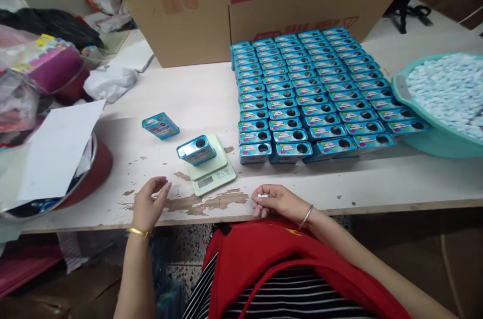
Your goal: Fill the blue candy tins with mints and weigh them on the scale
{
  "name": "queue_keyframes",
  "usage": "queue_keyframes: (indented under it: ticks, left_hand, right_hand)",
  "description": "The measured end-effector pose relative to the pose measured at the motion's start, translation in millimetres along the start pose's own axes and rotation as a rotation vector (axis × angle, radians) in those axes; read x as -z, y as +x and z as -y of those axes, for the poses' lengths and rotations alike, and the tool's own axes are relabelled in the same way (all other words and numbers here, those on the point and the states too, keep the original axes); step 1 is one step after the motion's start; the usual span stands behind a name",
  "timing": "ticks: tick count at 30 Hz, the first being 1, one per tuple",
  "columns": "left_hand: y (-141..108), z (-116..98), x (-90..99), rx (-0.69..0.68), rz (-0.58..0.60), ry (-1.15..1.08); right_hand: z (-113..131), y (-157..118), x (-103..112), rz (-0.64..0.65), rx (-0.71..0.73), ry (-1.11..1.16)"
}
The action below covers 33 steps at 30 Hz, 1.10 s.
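Observation:
A small blue tin [197,150] with a dark round hole in its top stands on a pale green kitchen scale [213,173]. Left of the scale, a second blue tin [161,126] sits on the table, its top showing no dark hole. My left hand [150,203] is over the table's front edge, fingers apart and nothing in them, below and left of the scale. Near the table edge, right of the scale, my right hand [273,201] is closed around a few small white mints or tablets [262,195]. Their exact kind is not clear.
Rows of blue tins [302,92] with holed tops fill the table's right middle. A turquoise basin [415,123] heaped with small pale pieces [449,87] stands at right. Behind is a big cardboard box [196,32]. A red bowl [101,163] and bags crowd the left.

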State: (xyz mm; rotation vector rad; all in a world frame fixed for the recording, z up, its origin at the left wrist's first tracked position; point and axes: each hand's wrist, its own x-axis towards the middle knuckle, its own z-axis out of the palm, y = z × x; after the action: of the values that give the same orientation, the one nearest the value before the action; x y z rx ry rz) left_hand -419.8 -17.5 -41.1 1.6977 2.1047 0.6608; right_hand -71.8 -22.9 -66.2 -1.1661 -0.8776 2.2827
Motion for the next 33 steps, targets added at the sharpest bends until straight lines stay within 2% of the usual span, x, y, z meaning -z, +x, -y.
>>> queue_keyframes:
  ticks: [5,9,17,23,26,29,33]
  left_hand:
    - [-16,20,-15.0,0.059,0.004,-0.087]
    - [-16,22,-16.6,-0.012,-0.052,-0.089]
    - [-2,-12,-15.6,-0.298,-0.224,-0.070]
    - [5,-35,-16.5,-0.510,-0.387,-0.030]
    - [7,-44,-16.4,-0.564,-0.409,-0.001]
    - [12,-51,-17.1,-0.576,-0.395,-0.004]
    - [24,-57,-18.3,-0.571,-0.349,-0.006]
  right_hand:
    - [4,6,-17,0.035,-0.020,-0.065]
    - [12,10,-28,0.035,-0.018,-0.150]
    - [38,24,-47,0.011,0.072,-0.263]
    - [81,35,-59,-0.118,0.315,-0.518]
    - [97,44,-65,-0.161,0.411,-0.602]
    - [100,52,-71,-0.110,0.383,-0.512]
    - [90,60,-75,0.013,0.235,-0.307]
